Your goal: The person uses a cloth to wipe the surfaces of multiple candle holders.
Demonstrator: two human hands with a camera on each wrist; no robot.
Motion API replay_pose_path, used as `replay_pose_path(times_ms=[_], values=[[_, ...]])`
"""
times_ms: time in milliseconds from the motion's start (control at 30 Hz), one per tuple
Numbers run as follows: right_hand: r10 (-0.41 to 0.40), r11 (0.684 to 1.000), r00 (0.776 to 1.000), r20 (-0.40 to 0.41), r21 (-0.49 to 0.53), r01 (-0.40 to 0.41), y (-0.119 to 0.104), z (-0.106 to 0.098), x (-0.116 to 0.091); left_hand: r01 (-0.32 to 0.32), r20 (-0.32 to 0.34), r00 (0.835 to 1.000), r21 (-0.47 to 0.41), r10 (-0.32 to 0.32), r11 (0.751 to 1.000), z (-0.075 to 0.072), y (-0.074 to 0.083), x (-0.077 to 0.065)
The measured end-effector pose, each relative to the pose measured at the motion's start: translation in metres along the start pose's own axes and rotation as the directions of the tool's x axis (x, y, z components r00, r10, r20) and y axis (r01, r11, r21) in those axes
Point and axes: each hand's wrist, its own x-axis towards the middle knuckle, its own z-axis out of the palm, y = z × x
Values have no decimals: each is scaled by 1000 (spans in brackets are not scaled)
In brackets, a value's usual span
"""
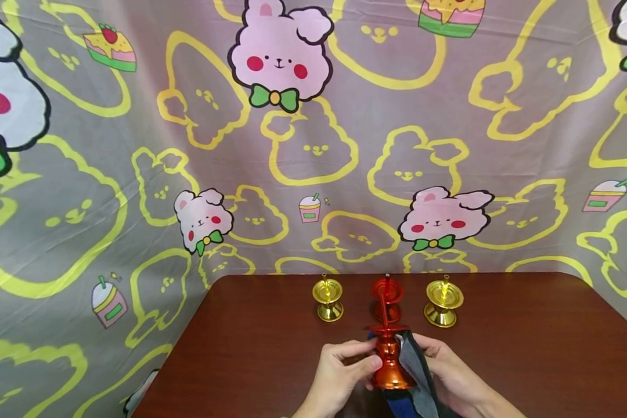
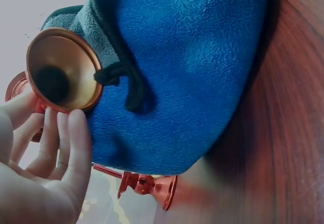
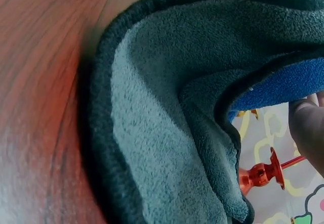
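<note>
Wiping seems unfinished, left hand [image 1: 341, 371] pinching a candlestick [image 1: 393, 374], right hand [image 1: 453, 371] gripping cloth [image 1: 420, 374]; other candlesticks [image 1: 395, 294] toward twelve o'clock may await it.

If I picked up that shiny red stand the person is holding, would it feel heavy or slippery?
The red stand may be light for its size, since its flared base looks hollow from below. Its smooth, glossy finish could be slippery. Bumped up high, it might tip: a slim stem rises above its dish.
</note>
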Motion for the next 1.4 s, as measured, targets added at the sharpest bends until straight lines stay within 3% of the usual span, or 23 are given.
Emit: replay_pose_path(times_ms=[233,500,567,667,867,1000,1167,1200,1267,1300,1367,1400], values=[[-39,997,999,-35,-73,37,-2,4,3,86,-38,995,-23,-87,996,0,3,1],[-138,954,987,-81,-278,110,-6,9,7,90,2,996,32,-90,995,-2,7,3],[-183,918,978,-99,-373,134,-7,10,8,73,4,997,62,-74,995,-3,8,4],[-242,838,959,-148,-530,130,-8,12,9,39,-3,999,98,-39,994,-3,9,5],[-282,680,915,-290,-733,-23,-9,19,10,-1,-81,997,204,18,979,2,9,7],[-318,589,877,-360,-800,-115,-3,28,14,-26,-155,984,377,90,926,6,4,6],[-365,530,819,-444,-822,-209,4,40,18,-100,-164,956,595,242,798,8,-2,5],[-368,526,816,-446,-823,-214,5,41,19,-112,-157,954,608,257,786,7,-2,5],[-352,559,823,-446,-805,-197,5,39,19,-123,-142,957,596,255,794,6,-1,6],[-335,594,831,-444,-784,-179,4,36,19,-126,-133,961,568,241,813,5,0,6],[-300,668,854,-425,-732,-130,2,30,18,-105,-119,976,466,180,878,3,2,7],[-275,721,864,-421,-685,-105,1,27,17,-89,-113,983,407,147,909,2,4,8]])
